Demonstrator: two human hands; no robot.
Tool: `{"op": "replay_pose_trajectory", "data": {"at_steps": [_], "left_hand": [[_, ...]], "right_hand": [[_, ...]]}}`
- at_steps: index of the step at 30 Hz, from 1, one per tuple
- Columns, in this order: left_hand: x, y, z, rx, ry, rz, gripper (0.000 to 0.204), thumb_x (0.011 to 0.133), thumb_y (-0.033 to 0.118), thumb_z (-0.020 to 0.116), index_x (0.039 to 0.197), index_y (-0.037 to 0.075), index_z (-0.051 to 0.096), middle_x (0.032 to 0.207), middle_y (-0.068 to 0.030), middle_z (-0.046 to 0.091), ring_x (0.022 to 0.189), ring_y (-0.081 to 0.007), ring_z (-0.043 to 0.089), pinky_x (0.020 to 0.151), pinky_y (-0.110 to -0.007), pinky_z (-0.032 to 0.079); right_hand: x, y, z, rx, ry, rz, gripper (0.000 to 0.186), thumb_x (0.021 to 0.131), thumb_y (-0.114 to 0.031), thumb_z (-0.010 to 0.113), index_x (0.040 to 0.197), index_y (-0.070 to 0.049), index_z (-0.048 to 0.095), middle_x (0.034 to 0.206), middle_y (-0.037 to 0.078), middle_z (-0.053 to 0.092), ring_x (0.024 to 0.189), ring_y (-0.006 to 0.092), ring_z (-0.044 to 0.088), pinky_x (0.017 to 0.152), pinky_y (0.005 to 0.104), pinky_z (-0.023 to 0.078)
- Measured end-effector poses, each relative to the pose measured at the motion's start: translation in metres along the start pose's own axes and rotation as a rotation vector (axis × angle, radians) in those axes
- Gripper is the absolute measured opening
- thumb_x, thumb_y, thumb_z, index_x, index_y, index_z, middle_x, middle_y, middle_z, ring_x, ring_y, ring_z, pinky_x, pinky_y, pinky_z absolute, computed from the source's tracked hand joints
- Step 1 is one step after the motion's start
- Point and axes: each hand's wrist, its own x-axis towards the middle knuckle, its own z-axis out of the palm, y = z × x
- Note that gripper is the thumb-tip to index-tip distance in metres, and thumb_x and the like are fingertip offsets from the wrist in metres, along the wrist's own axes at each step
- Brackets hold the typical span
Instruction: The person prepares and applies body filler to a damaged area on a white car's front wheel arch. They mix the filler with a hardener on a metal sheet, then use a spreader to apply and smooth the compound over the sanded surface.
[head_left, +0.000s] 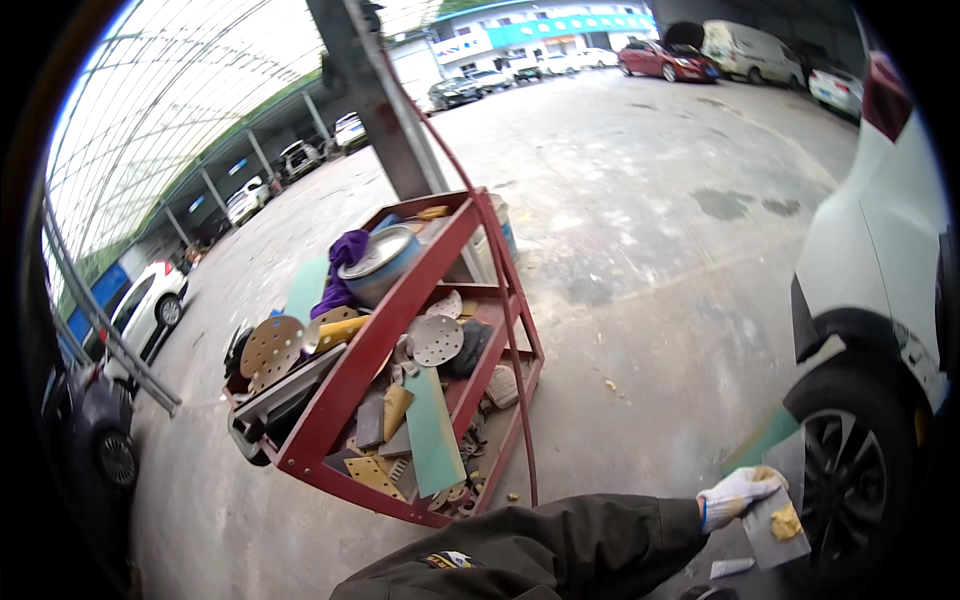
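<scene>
My left hand (pixel 738 493), in a white glove, reaches to the right from a dark green sleeve (pixel 600 540), its fingers closed on a thin grey plate (pixel 775 545) carrying a lump of yellow paste (pixel 785 522). Another grey sheet or blade (pixel 788 450) shows just above these fingers; I cannot tell how it is supported. The hand is beside the black tyre and wheel (pixel 840 470) of a white car (pixel 860 270). Below it lies a small pale strip (pixel 732 567). My right hand is out of view.
A red trolley (pixel 350 398) holds perforated discs (pixel 437 340), green strips (pixel 432 440), a tin (pixel 385 262) and purple cloth (pixel 342 258). A red hose (pixel 519 400) runs down from a steel post (pixel 390 140). Parked cars (pixel 668 62) stand around the shed, some at the left (pixel 140 310).
</scene>
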Motion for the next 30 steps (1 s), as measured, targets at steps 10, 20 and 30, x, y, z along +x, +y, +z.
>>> {"op": "replay_pose_trajectory", "data": {"at_steps": [10,20,30], "left_hand": [[0.039,-0.023,-0.004,-0.173,-0.014,-0.045,0.027,0.098,0.031,0.06,0.108,0.007,0.066,0.095,0.0006,0.067,0.082,-0.0088,0.062,0.071,-0.025,0.051],[0.007,-0.005,-0.025,-0.12,0.047,-0.068,0.027,0.097,0.031,0.06,0.111,0.009,0.067,0.094,0.0027,0.065,0.08,-0.0075,0.059,0.067,-0.023,0.048],[0.019,0.037,-0.015,0.097,0.085,-0.101,0.024,0.095,0.023,0.063,0.113,0.008,0.07,0.095,0.004,0.066,0.079,-0.0038,0.053,0.068,-0.023,0.043]], "right_hand": [[-0.013,0.03,0.003,0.501,0.105,-0.069,0.039,0.087,-0.038,0.067,0.113,-0.01,0.073,0.135,0.028,0.054,0.132,0.0352,0.046,0.118,0.0422,0.019],[-0.051,0.017,0.023,1.967,0.278,0.52,0.026,0.092,-0.016,0.063,0.111,0.003,0.064,0.111,0.014,0.06,0.096,0.0231,0.057,0.079,0.0353,0.055],[-0.056,-0.009,0.01,2.071,0.587,0.42,0.028,0.083,-0.005,0.066,0.108,0.005,0.059,0.106,0.014,0.06,0.096,0.026,0.059,0.075,0.041,0.056]]}}
